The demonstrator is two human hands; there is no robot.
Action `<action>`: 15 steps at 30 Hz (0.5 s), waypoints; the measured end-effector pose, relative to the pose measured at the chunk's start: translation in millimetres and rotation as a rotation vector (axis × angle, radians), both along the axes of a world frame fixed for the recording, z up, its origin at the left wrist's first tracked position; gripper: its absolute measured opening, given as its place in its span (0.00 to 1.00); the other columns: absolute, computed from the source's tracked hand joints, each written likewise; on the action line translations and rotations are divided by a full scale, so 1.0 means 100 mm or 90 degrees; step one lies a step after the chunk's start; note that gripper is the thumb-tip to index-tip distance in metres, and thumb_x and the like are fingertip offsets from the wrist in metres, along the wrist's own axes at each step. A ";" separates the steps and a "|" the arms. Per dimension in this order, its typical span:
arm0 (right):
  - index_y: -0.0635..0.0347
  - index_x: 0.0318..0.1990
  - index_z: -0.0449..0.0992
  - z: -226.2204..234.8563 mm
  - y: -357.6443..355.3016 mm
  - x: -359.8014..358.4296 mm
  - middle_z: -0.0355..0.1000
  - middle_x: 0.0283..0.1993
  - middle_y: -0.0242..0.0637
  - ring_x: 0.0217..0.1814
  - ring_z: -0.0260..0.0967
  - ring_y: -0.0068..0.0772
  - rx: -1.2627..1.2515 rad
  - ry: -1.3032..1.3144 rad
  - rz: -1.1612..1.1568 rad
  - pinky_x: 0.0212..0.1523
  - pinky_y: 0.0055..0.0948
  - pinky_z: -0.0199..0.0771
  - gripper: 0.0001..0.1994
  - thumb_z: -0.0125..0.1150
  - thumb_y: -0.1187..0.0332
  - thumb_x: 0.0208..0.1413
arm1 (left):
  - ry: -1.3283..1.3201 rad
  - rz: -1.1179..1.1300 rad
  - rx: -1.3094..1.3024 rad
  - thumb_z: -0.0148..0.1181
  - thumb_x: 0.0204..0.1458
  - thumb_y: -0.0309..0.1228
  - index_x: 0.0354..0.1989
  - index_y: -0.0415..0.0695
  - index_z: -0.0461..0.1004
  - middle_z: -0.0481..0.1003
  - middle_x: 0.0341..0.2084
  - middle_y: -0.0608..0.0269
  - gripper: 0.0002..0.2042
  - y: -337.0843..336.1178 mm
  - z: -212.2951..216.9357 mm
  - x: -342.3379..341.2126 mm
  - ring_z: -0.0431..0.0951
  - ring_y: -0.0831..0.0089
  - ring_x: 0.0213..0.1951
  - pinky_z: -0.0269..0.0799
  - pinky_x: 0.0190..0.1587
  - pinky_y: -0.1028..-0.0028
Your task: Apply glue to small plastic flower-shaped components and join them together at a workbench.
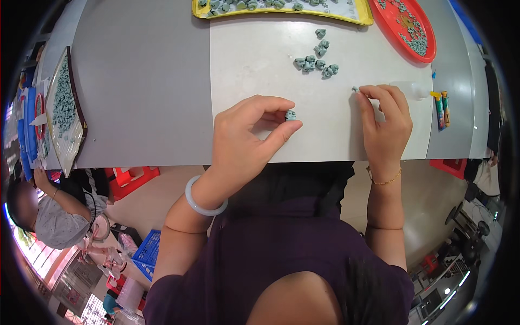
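Between the thumb and index finger of my left hand [241, 132] is a small grey-green figurine [291, 115], held just above the white work surface [325, 141]. Off to the right, the fingertips of my right hand [385, 119] pinch a tiny grey-green piece [355, 89]; its exact shape is too small to make out. The two hands are apart. Beyond them several similar grey-green figurines [309, 64] lie in a loose cluster on the white surface.
A yellow-rimmed tray [292, 19] of figurines stands at the far edge. Right of it, a red tray [430, 53] holds tiny pieces. A translucent bottle [416, 90] and two slim tubes [443, 111] lie at right. Far left are another loaded tray [69, 150] and a person [62, 216].
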State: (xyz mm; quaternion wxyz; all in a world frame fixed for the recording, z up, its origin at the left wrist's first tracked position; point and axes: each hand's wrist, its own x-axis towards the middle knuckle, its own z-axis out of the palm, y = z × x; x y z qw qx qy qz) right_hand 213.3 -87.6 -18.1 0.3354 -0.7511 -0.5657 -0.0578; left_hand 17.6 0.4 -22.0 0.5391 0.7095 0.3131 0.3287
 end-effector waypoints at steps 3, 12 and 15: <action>0.61 0.29 0.74 0.03 0.06 0.02 0.69 0.28 0.32 0.28 0.65 0.27 -0.054 -0.010 -0.013 0.27 0.23 0.63 0.03 0.60 0.77 0.45 | 0.001 -0.005 -0.012 0.63 0.41 0.22 0.33 0.37 0.74 0.74 0.25 0.59 0.09 0.00 0.03 0.02 0.76 0.74 0.28 0.75 0.33 0.78; 0.64 0.28 0.72 0.16 0.17 -0.06 0.66 0.25 0.33 0.23 0.59 0.25 -0.177 0.150 0.074 0.25 0.22 0.61 0.04 0.59 0.79 0.43 | 0.013 -0.006 -0.035 0.63 0.40 0.19 0.33 0.36 0.74 0.73 0.24 0.63 0.10 -0.01 0.05 0.02 0.74 0.79 0.28 0.73 0.35 0.80; 0.65 0.28 0.70 0.17 0.17 -0.08 0.64 0.25 0.32 0.22 0.57 0.24 -0.186 0.174 0.107 0.25 0.21 0.60 0.05 0.58 0.81 0.42 | 0.014 -0.005 -0.038 0.64 0.40 0.19 0.33 0.36 0.74 0.73 0.24 0.63 0.10 -0.01 0.04 0.01 0.74 0.79 0.28 0.73 0.35 0.80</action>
